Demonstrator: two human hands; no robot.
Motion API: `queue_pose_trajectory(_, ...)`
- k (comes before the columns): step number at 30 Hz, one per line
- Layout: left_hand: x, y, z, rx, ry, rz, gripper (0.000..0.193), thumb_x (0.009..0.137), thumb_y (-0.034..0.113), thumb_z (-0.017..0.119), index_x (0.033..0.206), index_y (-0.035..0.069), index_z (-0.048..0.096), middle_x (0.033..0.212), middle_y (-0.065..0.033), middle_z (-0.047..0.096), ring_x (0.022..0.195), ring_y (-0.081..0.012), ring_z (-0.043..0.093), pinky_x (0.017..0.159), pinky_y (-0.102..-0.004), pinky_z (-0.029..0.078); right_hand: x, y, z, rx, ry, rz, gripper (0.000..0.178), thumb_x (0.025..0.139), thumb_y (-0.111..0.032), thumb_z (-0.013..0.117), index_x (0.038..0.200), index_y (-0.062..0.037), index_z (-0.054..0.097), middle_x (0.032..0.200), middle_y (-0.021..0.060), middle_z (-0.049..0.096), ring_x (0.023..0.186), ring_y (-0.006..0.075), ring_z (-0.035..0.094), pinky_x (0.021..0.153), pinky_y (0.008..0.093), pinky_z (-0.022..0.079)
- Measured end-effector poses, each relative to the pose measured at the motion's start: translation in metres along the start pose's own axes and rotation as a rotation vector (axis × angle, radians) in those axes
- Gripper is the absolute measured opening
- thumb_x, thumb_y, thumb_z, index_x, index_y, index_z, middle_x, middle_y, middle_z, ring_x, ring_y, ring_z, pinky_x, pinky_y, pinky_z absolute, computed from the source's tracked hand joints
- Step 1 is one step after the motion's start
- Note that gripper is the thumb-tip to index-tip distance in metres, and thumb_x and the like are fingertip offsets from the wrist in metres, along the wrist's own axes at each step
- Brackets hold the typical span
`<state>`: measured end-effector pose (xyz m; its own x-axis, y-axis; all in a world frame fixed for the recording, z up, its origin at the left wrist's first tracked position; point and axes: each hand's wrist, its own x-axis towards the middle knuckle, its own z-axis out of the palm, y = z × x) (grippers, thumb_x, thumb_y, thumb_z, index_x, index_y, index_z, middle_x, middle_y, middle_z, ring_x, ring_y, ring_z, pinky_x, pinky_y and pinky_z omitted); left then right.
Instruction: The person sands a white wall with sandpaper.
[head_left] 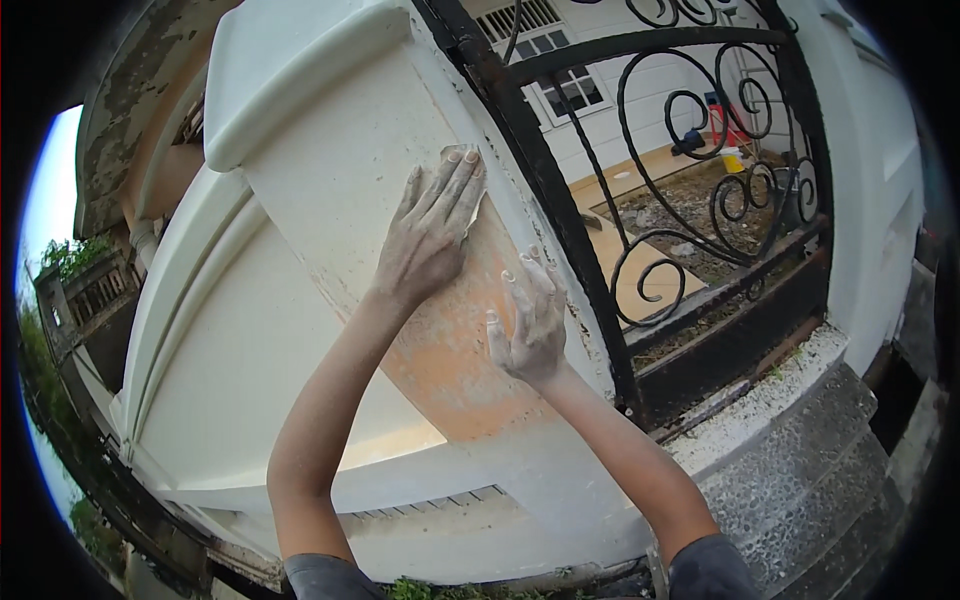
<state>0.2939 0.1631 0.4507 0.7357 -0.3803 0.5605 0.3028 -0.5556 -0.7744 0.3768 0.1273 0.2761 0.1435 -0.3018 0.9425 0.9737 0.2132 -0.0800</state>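
My left hand lies against the face of a white gate pillar, its dusty fingers stretched up and pressing down a thin sheet that looks like sandpaper. Only the sheet's edges show beside and above the fingertips; the rest is under the hand. Below and to the right, my right hand has its fingers apart and bent a little, at the pillar's right side, with nothing in it. White dust coats both hands. Between and under them the paint is worn to a patchy orange layer.
A black iron gate with scrollwork stands right of the pillar. Behind it are a soil bed, a yellow bucket and a white house wall. Rough stone steps lie at lower right. A cream wall extends left.
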Motion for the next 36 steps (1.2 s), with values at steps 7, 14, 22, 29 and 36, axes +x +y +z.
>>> queue_pose_trajectory(7, 0.045, -0.062, -0.013, 0.136, 0.273, -0.208, 0.052, 0.088, 0.013, 0.043, 0.139, 0.006, 0.036, 0.147, -0.0083, 0.033, 0.137, -0.0241, 0.028, 0.111, -0.0503, 0.021, 0.001, -0.009, 0.005, -0.004, -0.01, 0.004, 0.057, 0.08, -0.02, 0.058, 0.132, -0.0091, 0.039, 0.13, 0.0198, 0.04, 0.128, 0.0399, 0.038, 0.103, 0.0524, 0.025)
queue_pose_trajectory(14, 0.019, -0.02, -0.011, 0.103, 0.016, 0.026, 0.053, 0.084, 0.01, 0.047, 0.137, 0.011, 0.041, 0.146, -0.0018, 0.035, 0.137, -0.0207, 0.028, 0.112, -0.0495, 0.021, 0.001, -0.005, 0.002, -0.009, 0.001, 0.001, 0.055, 0.081, -0.021, 0.057, 0.132, -0.0104, 0.039, 0.129, 0.0186, 0.042, 0.128, 0.0392, 0.038, 0.103, 0.0529, 0.024)
queue_pose_trajectory(22, 0.018, 0.002, -0.001, -0.024, 0.032, 0.042, 0.053, 0.084, 0.009, 0.046, 0.136, 0.011, 0.042, 0.147, -0.0023, 0.034, 0.137, -0.0213, 0.027, 0.112, -0.0498, 0.021, -0.003, 0.002, -0.003, -0.012, -0.058, 0.008, 0.053, 0.081, -0.021, 0.056, 0.131, -0.0115, 0.041, 0.129, 0.0173, 0.043, 0.129, 0.0385, 0.038, 0.103, 0.0535, 0.024)
queue_pose_trajectory(29, 0.05, -0.049, -0.012, 0.106, 0.195, -0.142, 0.053, 0.086, 0.011, 0.047, 0.138, 0.011, 0.04, 0.148, -0.0023, 0.032, 0.138, -0.0216, 0.027, 0.113, -0.0485, 0.021, -0.001, -0.01, 0.007, 0.025, -0.027, -0.025, 0.052, 0.081, -0.022, 0.056, 0.13, -0.0106, 0.042, 0.127, 0.0174, 0.044, 0.128, 0.0386, 0.039, 0.102, 0.054, 0.025)
queue_pose_trajectory(36, -0.006, 0.008, 0.002, -0.04, -0.058, 0.039, 0.055, 0.086, 0.011, 0.047, 0.14, 0.012, 0.037, 0.148, -0.0024, 0.032, 0.138, -0.0216, 0.027, 0.112, -0.0491, 0.022, -0.004, 0.002, -0.001, -0.009, -0.04, -0.023, 0.052, 0.082, -0.022, 0.056, 0.13, -0.0117, 0.041, 0.127, 0.0169, 0.044, 0.128, 0.038, 0.039, 0.102, 0.0544, 0.024)
